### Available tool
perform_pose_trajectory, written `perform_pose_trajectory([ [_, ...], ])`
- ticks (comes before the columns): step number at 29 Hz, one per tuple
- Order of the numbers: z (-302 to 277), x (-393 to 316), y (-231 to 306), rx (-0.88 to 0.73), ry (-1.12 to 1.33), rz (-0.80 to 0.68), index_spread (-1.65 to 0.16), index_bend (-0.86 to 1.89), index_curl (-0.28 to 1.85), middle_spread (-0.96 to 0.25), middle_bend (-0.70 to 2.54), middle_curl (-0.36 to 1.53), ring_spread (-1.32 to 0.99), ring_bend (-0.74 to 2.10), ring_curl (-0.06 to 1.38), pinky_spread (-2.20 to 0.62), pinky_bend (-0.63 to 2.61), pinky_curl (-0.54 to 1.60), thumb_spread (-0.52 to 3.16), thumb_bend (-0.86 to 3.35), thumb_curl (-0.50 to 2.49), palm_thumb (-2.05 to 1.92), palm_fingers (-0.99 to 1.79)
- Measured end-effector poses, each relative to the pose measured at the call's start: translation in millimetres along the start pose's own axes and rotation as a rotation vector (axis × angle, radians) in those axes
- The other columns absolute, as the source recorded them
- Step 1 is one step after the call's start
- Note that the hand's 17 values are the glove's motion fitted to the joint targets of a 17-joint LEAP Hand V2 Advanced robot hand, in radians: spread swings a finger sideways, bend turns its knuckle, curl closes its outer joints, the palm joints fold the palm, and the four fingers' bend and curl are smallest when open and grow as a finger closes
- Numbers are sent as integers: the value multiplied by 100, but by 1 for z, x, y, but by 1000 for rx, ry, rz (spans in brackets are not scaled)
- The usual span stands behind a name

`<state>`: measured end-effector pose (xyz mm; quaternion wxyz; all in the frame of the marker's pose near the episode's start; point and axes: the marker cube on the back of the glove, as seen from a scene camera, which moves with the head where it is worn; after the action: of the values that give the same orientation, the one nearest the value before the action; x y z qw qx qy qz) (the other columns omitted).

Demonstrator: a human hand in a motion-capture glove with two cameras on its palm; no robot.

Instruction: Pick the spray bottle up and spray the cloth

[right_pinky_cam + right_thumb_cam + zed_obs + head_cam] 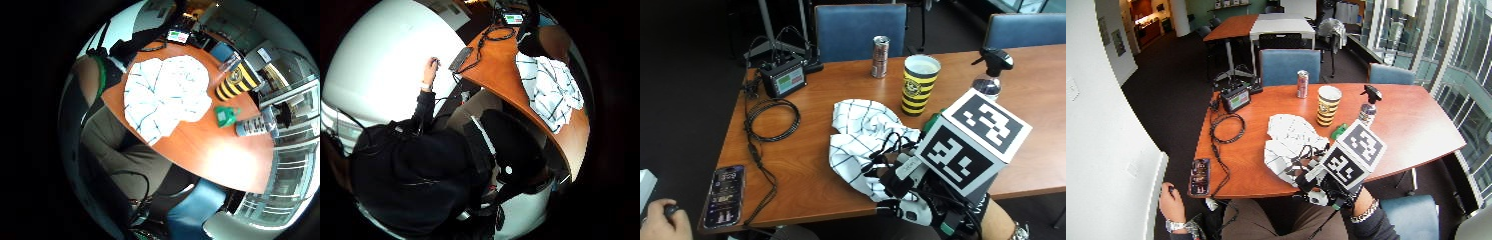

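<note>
A clear spray bottle [989, 75] with a black trigger head stands upright on the brown table [806, 165], at its far right. It also shows in the wide outside view [1368, 107] and in the little finger side palm view [257, 125]. A white cloth [863, 142] with thin dark checks lies crumpled mid-table, also in both palm views [165, 95] [550, 92]. My gloved right hand [903, 192] hovers above the cloth's near edge at the table's front, well short of the bottle. It holds nothing, and no fingers cross either palm view.
A yellow-and-black striped cup [919, 85] and a small green item [931, 121] stand between cloth and bottle. A drink can [879, 50] is behind. A screen device [785, 77], coiled cable [773, 120] and phone [725, 195] lie left. Blue chairs [859, 27] line the far side.
</note>
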<state>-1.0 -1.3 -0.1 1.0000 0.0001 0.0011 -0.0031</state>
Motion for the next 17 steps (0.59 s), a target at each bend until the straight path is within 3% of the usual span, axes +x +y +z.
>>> perform_pose_trajectory([
  [7,1,-5,-3,-11,-1,-21,-31,23,20,-11,24,16,-11,43,22,7,33,17,79,21,9,35,87],
  [17,2,-5,-28,-11,2,-59,-37,18,27,-13,19,23,-14,40,27,9,29,22,108,18,14,38,88],
])
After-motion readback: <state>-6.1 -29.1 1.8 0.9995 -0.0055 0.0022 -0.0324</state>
